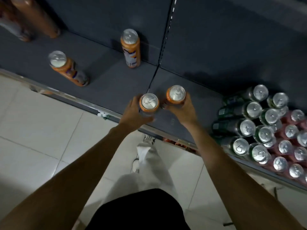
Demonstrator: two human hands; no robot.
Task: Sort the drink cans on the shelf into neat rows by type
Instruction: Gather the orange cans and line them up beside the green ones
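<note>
My left hand [135, 113] grips an orange can [149, 102] over the front part of the dark grey shelf [108, 83]. Right beside it, my right hand [181, 111] grips a second orange can [176, 95]. Both cans are upright with their silver tops showing. Two more orange cans stand alone on the shelf: one near the back panel [130, 48] and one further left near the front edge [67, 68]. At the right, green cans [244, 128] and pink cans [289, 146] stand packed together in a cluster.
The shelf's metal front rail [69, 97] runs diagonally across the view. Brown bottles [34, 15] stand at the back left. A slotted upright [167, 30] divides the back panel. White floor tiles [33, 130] and my legs lie below the shelf.
</note>
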